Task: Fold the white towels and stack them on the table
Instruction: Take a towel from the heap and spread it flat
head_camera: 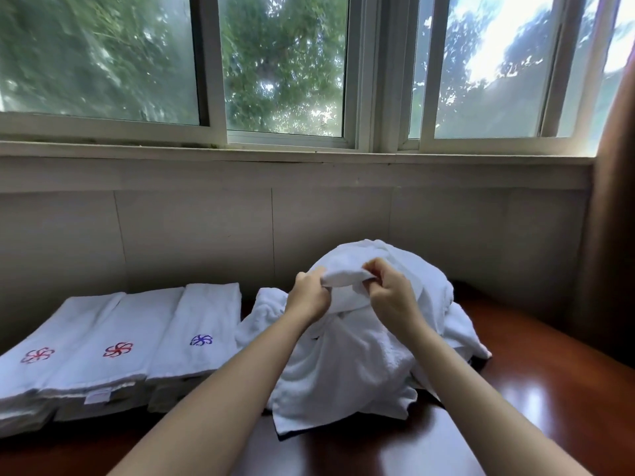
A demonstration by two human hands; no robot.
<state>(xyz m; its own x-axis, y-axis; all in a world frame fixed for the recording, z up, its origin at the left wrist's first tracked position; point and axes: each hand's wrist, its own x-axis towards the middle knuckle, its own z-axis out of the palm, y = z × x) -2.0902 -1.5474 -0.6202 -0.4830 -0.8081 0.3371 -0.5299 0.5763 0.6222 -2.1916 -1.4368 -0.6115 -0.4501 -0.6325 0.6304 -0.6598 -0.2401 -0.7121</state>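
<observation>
Left hand (307, 298) and right hand (392, 293) pinch a towel (343, 277), seemingly one layer; best slide them apart toward its corners.

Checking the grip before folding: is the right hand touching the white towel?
Touching. The head view shows the right hand pinching the lifted edge of the white towel.

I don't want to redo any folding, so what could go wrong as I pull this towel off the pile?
1. Your left hand and right hand pinch one edge of the top towel, which looks tangled into the loose heap; lifting may drag others along across the table.
2. The heap lies close beside the folded stack with the blue emblem; a sideways tug could knock that stack askew.
</observation>
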